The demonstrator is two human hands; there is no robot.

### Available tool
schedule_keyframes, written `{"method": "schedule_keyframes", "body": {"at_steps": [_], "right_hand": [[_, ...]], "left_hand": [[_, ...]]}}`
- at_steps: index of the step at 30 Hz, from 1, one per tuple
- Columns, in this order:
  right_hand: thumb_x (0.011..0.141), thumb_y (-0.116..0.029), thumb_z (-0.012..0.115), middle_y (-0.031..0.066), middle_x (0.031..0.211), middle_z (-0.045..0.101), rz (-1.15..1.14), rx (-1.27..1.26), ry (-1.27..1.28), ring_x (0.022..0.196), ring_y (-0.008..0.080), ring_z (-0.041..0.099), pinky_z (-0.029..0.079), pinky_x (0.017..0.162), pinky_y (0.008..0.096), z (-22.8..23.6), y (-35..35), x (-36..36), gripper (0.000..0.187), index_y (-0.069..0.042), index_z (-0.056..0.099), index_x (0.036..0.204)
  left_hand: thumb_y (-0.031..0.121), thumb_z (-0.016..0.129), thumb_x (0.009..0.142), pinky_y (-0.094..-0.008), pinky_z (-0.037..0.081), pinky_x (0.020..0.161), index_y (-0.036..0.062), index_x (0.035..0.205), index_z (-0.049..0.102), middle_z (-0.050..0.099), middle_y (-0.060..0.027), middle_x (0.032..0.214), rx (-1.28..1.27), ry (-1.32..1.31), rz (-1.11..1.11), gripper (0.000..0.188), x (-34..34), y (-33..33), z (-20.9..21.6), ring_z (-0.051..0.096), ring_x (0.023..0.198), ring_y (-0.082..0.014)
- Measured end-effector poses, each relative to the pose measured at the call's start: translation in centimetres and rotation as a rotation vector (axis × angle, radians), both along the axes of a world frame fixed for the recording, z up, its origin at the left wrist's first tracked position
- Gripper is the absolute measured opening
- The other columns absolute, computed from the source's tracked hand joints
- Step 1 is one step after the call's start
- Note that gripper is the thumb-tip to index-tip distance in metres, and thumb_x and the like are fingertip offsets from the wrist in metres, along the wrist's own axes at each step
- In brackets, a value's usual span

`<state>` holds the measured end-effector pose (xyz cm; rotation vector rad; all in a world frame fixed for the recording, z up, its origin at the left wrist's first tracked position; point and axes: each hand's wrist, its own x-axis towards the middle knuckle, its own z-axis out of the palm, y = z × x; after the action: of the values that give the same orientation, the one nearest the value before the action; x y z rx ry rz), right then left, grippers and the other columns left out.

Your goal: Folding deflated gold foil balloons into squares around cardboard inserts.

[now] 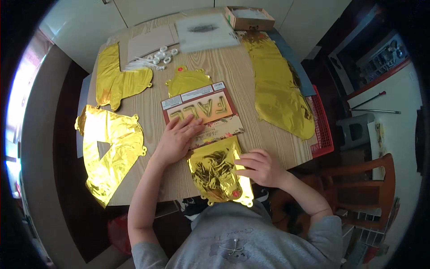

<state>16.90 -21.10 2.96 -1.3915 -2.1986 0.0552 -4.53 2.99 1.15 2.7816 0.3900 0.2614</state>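
My left hand (174,140) lies flat with spread fingers on a printed cardboard package card (200,104) in the middle of the table. A deflated gold foil balloon (210,166) extends from under the card's near edge toward my body, its surface crinkled and its tabbed end at the table edge. On this balloon's right side rests my right hand (260,168), fingers stretched out over the foil; its thumb is hidden. Beyond the card's far edge another gold foil piece (190,80) with small tabs shows. Whether it joins the near one under the card cannot be seen.
Flat gold letter-shaped balloons lie at far left (117,83), near left (114,145) and right (277,85). Farther back are white ribbon rolls (163,56), white sticks (141,64), a translucent sheet (207,33) and a box (250,20). A red basket (323,123) stands right of the table.
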Motion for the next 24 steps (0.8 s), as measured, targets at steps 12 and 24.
{"method": "schedule_keyframes", "body": {"at_steps": [12, 24], "right_hand": [[0.083, -0.017, 0.068, 0.0056, 0.121, 0.062, -0.284, -0.204, 0.140, 0.116, 0.0246, 0.056, 0.042, 0.098, 0.0415, 0.1, -5.2, -1.5, 0.032, -0.008, 0.065, 0.113], [0.085, -0.021, 0.067, 0.0047, 0.123, 0.063, -0.211, -0.210, 0.054, 0.120, 0.0237, 0.054, 0.039, 0.102, 0.0407, -0.2, -3.7, -1.2, 0.032, -0.007, 0.067, 0.113]], "left_hand": [[0.010, 0.063, 0.083, -0.0487, 0.032, 0.111, 0.0084, 0.119, 0.060, 0.056, -0.0074, 0.133, -0.019, -0.088, -0.035, 0.036, -3.0, -4.8, 3.9, 0.047, 0.131, -0.0297], [0.010, 0.070, 0.073, -0.0407, 0.043, 0.095, 0.0091, 0.106, 0.068, 0.063, -0.0035, 0.113, 0.019, -0.070, 0.005, 0.033, -7.9, -10.6, 2.9, 0.058, 0.109, -0.0203]]}}
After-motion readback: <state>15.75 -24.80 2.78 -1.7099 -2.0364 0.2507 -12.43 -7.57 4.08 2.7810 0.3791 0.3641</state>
